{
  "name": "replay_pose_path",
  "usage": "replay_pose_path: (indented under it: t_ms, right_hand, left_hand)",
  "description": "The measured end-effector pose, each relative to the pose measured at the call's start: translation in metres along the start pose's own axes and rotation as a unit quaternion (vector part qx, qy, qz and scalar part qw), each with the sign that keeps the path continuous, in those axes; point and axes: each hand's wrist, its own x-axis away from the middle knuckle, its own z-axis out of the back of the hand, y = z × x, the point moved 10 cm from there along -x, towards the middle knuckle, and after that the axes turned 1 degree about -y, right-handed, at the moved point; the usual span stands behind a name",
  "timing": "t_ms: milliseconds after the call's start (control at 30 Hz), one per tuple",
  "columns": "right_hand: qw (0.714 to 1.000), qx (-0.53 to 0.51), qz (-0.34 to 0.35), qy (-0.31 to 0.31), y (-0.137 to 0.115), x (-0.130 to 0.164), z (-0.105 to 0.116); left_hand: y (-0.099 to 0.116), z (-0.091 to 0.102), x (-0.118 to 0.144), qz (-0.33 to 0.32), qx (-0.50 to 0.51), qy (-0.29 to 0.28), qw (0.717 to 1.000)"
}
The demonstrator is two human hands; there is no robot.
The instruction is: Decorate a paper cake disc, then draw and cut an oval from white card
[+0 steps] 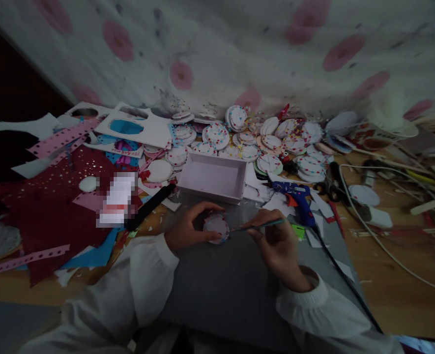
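Paper is what you are holding, so the little disc (216, 227) is looking very light and thin, and it is likely bending or tearing if you are squeezing hard. Your left hand (186, 228) is curling around its left edge, fingers on top and thumb below. The rim looks like the best place to be holding it, so the middle is staying flat.

Your right hand (276, 241) is pinching a thin stick (259, 226), like you are holding a pencil. Its tip is pointing at the right edge of the disc, touching it or sitting just beside it; I cannot tell which.

The disc is sitting over a grey mat (224, 290), just in front of an open white box (213, 178). It is looking round and white, with small red and blue dots around its rim.

Behind the box, a big pile of discs (272, 142) like it is lying by the wall. A blue glue gun (294, 194) is lying near your right hand, and red paper (51, 206) is lying off to the left.
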Motion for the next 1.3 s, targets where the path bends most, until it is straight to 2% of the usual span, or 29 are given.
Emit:
replay_pose_path:
  t_ms: [167,333,567,733,933,1300]
  right_hand:
    - [0.99,0.041,0.132,-0.034,-0.031,0.0,-0.008]
    - [0.979,0.08,0.177,-0.064,-0.042,0.002,-0.014]
    - [0.967,0.118,0.205,-0.095,-0.044,0.006,-0.02]
    - [0.971,0.088,0.21,-0.075,-0.045,0.007,-0.015]
    - [0.962,0.094,0.249,-0.061,-0.055,0.013,-0.014]
    - [0.961,0.107,0.237,-0.099,-0.054,0.012,-0.02]
  left_hand:
    - [-0.001,0.004,0.0,-0.011,-0.009,0.017,1.0]
    - [-0.004,0.006,0.0,-0.01,-0.013,0.03,0.999]
    - [-0.009,0.008,0.0,0.005,-0.012,0.046,0.999]
    - [-0.01,0.009,-0.002,0.013,0.012,0.05,0.999]
    - [-0.006,0.006,-0.003,0.0,0.065,0.04,0.997]
    - [-0.006,0.005,-0.003,0.013,0.081,0.038,0.996]
